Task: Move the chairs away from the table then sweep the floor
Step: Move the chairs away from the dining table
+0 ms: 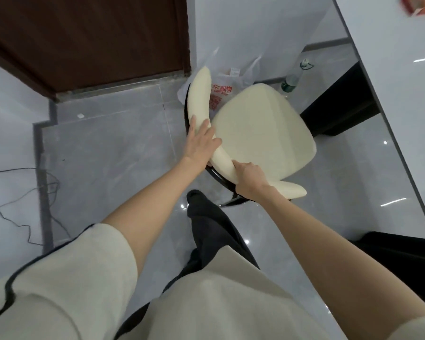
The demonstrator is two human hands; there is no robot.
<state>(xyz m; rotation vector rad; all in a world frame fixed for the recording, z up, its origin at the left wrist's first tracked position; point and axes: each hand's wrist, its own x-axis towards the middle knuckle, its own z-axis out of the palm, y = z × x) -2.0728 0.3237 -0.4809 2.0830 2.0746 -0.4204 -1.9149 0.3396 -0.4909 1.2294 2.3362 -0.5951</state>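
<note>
A cream padded chair [260, 128] with a curved backrest and a dark metal frame stands on the grey tiled floor [108, 148], left of the white table [390, 82]. My right hand [249, 179] is closed around the lower part of the backrest. Higher up, my left hand [201, 141] lies flat on the backrest's outer side with its fingers spread. The chair's legs are mostly hidden under the seat.
A white plastic bag [221, 87] with red print and a clear bottle [292, 79] sit by the wall behind the chair. A dark wooden door [88, 40] is at the upper left. Black cables [22, 207] trail on the floor at the left. A small white scrap [80, 116] lies near the door.
</note>
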